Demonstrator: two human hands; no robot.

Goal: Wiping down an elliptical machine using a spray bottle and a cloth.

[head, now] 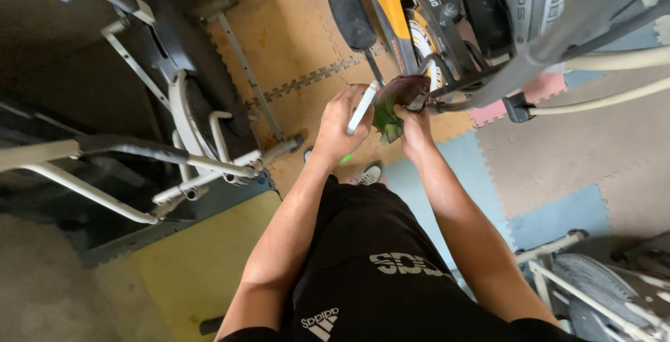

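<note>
My left hand (pixel 342 127) is closed around a slim white tube-shaped object (pixel 363 108), held upright in front of me. My right hand (pixel 413 124) grips a crumpled cloth (pixel 396 101), dark maroon and green, bunched against the white object's upper end. Both hands are close together at chest height above the foam floor mats. A black and grey handlebar (pixel 481 80) of an exercise machine reaches in from the right, just beyond the cloth.
A grey and white elliptical trainer (pixel 188 105) stands to the left, an orange and black machine (pixel 398 14) ahead, another white frame (pixel 586 286) at the lower right. Coloured interlocking foam mats (pixel 558 153) cover the floor. My shoe (pixel 370 173) shows below my hands.
</note>
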